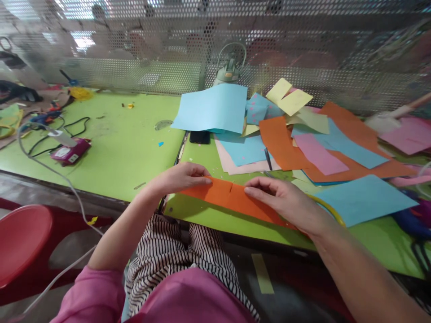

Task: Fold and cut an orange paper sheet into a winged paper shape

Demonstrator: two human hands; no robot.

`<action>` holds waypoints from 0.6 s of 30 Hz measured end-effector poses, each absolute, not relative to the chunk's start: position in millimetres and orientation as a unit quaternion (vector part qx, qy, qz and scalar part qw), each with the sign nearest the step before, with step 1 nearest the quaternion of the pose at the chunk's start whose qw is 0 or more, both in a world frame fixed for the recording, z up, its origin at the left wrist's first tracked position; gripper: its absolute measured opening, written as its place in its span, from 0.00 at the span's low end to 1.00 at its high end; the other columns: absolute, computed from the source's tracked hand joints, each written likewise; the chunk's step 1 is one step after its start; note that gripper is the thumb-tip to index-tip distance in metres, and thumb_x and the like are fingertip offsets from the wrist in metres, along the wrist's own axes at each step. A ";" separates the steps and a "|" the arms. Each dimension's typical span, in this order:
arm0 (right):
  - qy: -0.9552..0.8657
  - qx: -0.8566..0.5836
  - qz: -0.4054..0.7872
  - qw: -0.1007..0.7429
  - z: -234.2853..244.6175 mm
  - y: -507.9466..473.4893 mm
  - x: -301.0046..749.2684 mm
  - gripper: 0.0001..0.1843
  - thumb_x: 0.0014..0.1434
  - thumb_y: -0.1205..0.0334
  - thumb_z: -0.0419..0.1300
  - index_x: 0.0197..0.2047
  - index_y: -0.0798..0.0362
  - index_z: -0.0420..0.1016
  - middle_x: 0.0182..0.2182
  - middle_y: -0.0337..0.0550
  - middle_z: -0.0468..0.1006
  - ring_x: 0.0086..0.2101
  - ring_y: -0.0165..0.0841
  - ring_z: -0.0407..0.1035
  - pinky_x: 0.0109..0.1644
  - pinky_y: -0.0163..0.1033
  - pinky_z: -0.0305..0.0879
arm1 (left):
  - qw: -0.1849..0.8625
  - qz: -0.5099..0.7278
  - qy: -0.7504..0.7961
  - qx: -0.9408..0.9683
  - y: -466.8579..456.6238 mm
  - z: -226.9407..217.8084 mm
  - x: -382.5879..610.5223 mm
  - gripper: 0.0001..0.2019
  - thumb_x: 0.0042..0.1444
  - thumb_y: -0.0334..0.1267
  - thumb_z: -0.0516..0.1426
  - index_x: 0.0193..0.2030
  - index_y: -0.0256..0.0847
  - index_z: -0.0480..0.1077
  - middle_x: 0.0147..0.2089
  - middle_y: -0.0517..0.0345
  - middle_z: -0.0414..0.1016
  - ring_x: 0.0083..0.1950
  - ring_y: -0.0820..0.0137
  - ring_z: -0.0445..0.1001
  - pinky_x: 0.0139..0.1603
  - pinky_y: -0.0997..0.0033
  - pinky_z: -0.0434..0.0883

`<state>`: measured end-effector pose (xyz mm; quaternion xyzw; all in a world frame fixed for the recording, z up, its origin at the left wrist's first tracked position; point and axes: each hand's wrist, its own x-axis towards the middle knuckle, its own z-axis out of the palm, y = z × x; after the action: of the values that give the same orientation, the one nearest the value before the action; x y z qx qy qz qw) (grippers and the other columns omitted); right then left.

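A long strip of orange paper [220, 192] stretches between my two hands, just above the near edge of the green table. A short dark slit or line marks its upper edge near the middle. My left hand [188, 176] pinches the strip toward its left part, thumb on the near face. Farther right, my right hand [272, 193] pinches the upper edge between thumb and fingers. Beside my right wrist lies a yellow ring-shaped thing [328, 208], partly hidden by the wrist. A dark pen [268, 159] rests on papers beyond the strip.
Blue sheets [215, 107], orange sheets [278, 141] and pink paper [321, 154] lie heaped at the right. A dark phone [200, 137] and a bottle [229, 72] are behind. Left are a purple box [70, 151] with a white cable and a red stool [25, 240]. A perforated metal screen [161, 54] borders the table.
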<state>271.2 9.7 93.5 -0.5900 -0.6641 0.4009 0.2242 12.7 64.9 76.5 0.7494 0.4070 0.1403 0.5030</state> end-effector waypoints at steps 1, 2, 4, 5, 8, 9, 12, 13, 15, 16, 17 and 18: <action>-0.665 -0.587 0.399 0.230 95.1 9.8 270.8 0.20 0.56 0.39 0.58 0.34 0.48 0.76 0.30 0.40 0.79 0.31 0.32 0.71 0.30 0.37 0.66 | 0.503 0.148 0.406 0.749 65.4 76.0 12.5 0.15 0.60 0.47 0.55 0.39 0.37 0.74 0.30 0.61 0.72 0.28 0.76 0.64 0.26 0.77 0.58; -0.667 -0.587 0.394 0.235 96.9 9.8 270.2 0.20 0.57 0.40 0.58 0.34 0.48 0.76 0.30 0.40 0.79 0.30 0.32 0.71 0.30 0.37 0.66 | 0.500 0.160 0.403 0.750 65.8 76.1 12.4 0.15 0.60 0.47 0.54 0.39 0.37 0.74 0.30 0.61 0.73 0.28 0.76 0.65 0.26 0.77 0.59; -0.677 -0.590 0.369 0.239 100.8 8.6 269.0 0.19 0.57 0.41 0.58 0.34 0.48 0.76 0.29 0.39 0.79 0.28 0.32 0.71 0.28 0.37 0.65 | 0.479 0.190 0.397 0.759 65.5 78.1 12.6 0.14 0.61 0.45 0.54 0.40 0.37 0.74 0.31 0.60 0.74 0.29 0.76 0.68 0.28 0.77 0.62; -0.687 -0.589 0.351 0.240 102.6 7.5 268.3 0.18 0.57 0.42 0.58 0.35 0.48 0.77 0.29 0.39 0.79 0.28 0.32 0.71 0.27 0.37 0.65 | 0.464 0.209 0.394 0.766 64.7 79.8 12.8 0.13 0.61 0.44 0.54 0.40 0.37 0.75 0.32 0.60 0.75 0.31 0.75 0.69 0.30 0.76 0.64; -0.749 -0.563 0.217 0.274 104.6 1.2 266.2 0.13 0.61 0.48 0.57 0.38 0.47 0.76 0.32 0.39 0.80 0.31 0.34 0.73 0.31 0.39 0.68 | 0.390 0.274 0.382 0.792 57.8 85.0 13.0 0.11 0.63 0.40 0.54 0.44 0.39 0.75 0.38 0.59 0.79 0.36 0.74 0.75 0.37 0.75 0.69; -0.775 -0.540 0.149 0.292 103.3 -2.0 265.6 0.11 0.62 0.51 0.57 0.39 0.47 0.76 0.34 0.40 0.80 0.34 0.35 0.73 0.35 0.41 0.69 | 0.355 0.297 0.376 0.803 53.7 85.6 13.0 0.10 0.63 0.39 0.54 0.45 0.40 0.75 0.41 0.59 0.80 0.38 0.74 0.76 0.39 0.75 0.70; -0.832 -0.457 -0.055 0.310 91.1 -14.2 264.5 0.07 0.63 0.63 0.58 0.44 0.48 0.74 0.39 0.43 0.81 0.40 0.38 0.73 0.46 0.46 0.67 | 0.206 0.356 0.355 0.840 35.3 79.4 12.2 0.09 0.64 0.35 0.54 0.48 0.40 0.74 0.44 0.58 0.81 0.42 0.73 0.77 0.42 0.74 0.71; -0.842 -0.437 -0.098 0.300 84.3 -19.0 264.6 0.09 0.62 0.66 0.59 0.46 0.49 0.74 0.41 0.44 0.81 0.40 0.38 0.73 0.48 0.48 0.66 | 0.148 0.361 0.347 0.853 27.4 74.2 11.5 0.09 0.65 0.34 0.53 0.48 0.40 0.73 0.45 0.57 0.81 0.43 0.72 0.77 0.44 0.72 0.72; -0.853 -0.422 -0.139 0.275 67.6 -29.0 265.3 0.09 0.61 0.69 0.59 0.45 0.51 0.73 0.41 0.45 0.81 0.40 0.38 0.73 0.50 0.49 0.65 | 0.050 0.334 0.336 0.879 10.6 60.1 9.6 0.10 0.66 0.32 0.52 0.49 0.40 0.73 0.49 0.54 0.80 0.46 0.69 0.77 0.46 0.66 0.72; -0.857 -0.422 -0.139 0.261 58.8 -33.8 265.9 0.08 0.61 0.69 0.59 0.44 0.51 0.73 0.41 0.45 0.81 0.40 0.37 0.73 0.50 0.49 0.64 | 0.026 0.304 0.340 0.889 2.1 52.3 8.4 0.10 0.66 0.33 0.52 0.50 0.40 0.72 0.51 0.54 0.79 0.47 0.67 0.76 0.47 0.64 0.73; -0.860 -0.426 -0.129 0.251 50.4 -38.4 266.6 0.07 0.61 0.68 0.59 0.43 0.51 0.73 0.40 0.45 0.81 0.39 0.37 0.73 0.51 0.49 0.64 | 0.018 0.279 0.346 0.896 -6.0 44.7 7.4 0.11 0.66 0.35 0.53 0.51 0.40 0.71 0.52 0.53 0.78 0.49 0.65 0.76 0.48 0.61 0.73; -0.861 -0.430 -0.115 0.245 43.0 -42.4 267.3 0.06 0.62 0.68 0.59 0.43 0.51 0.74 0.40 0.44 0.82 0.39 0.36 0.73 0.51 0.48 0.64 | 0.018 0.262 0.351 0.899 -13.4 37.8 6.6 0.12 0.65 0.38 0.55 0.53 0.39 0.70 0.53 0.52 0.77 0.51 0.63 0.75 0.49 0.60 0.72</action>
<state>267.3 -42.4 43.0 -0.4301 -0.8611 -0.1154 0.2453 6.6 -13.4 37.8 0.8990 0.3507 0.2617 0.0184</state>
